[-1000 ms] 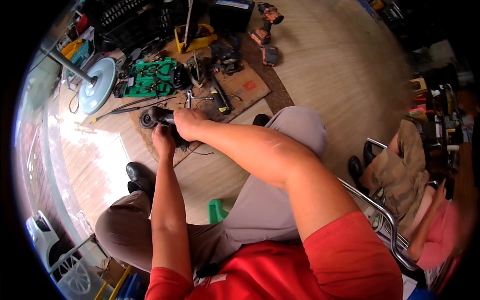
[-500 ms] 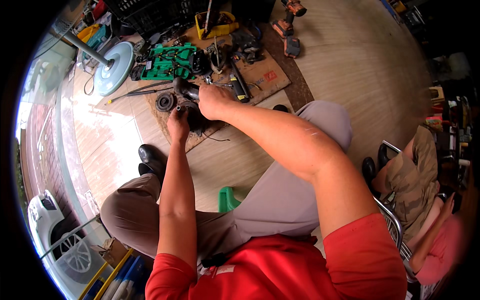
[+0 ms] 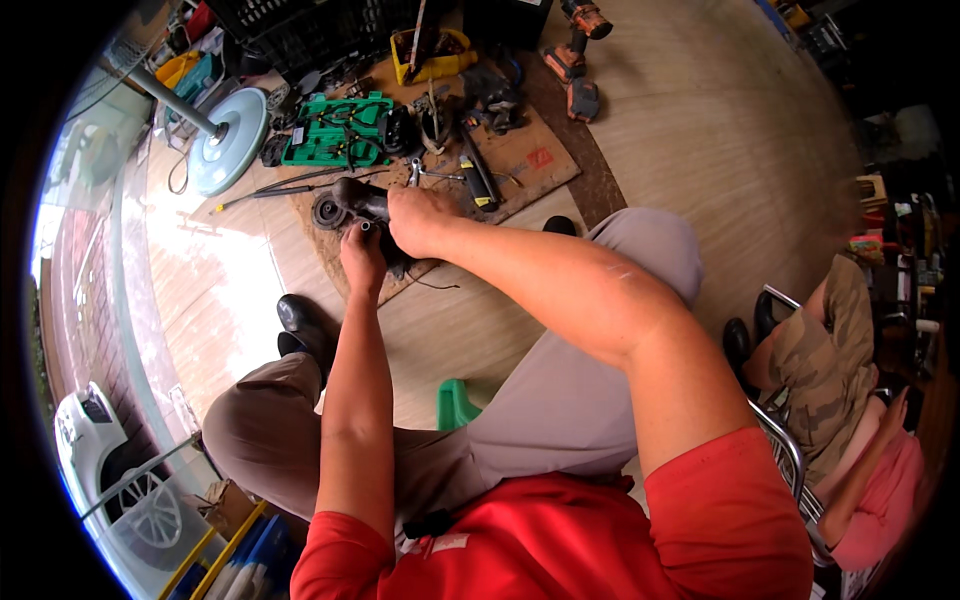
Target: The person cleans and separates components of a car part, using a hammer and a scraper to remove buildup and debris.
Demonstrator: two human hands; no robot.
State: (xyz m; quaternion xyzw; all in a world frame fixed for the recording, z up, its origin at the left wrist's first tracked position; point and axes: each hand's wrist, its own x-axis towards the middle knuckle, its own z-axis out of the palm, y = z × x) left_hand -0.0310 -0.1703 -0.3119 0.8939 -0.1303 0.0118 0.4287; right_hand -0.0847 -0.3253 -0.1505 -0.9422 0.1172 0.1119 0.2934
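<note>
My right hand (image 3: 415, 215) is closed around a dark hammer-like tool (image 3: 358, 197), whose head sits just above my left hand (image 3: 362, 250). My left hand is closed on a small metal tube (image 3: 367, 228), over a dark part (image 3: 395, 262) that is mostly hidden. A round, ridged disc (image 3: 330, 210) lies left of the tool on worn cardboard (image 3: 544, 178). Just beyond are a socket wrench (image 3: 416, 171), a black and yellow tool (image 3: 481, 183), and an open green tool case (image 3: 325, 138).
A cordless drill (image 3: 570, 62), black crate (image 3: 320, 35), yellow tray (image 3: 432, 60) and pale round-based stand (image 3: 228, 150) surround the cardboard. My knees frame a green stool (image 3: 452, 405). Another person (image 3: 820, 390) sits at right by a metal-framed chair (image 3: 782, 430). A white car (image 3: 95, 430) shows at left.
The tool's head rose away from my left hand, then came back down and leftward toward the tube. The whole view has shifted a little since the oldest frame.
</note>
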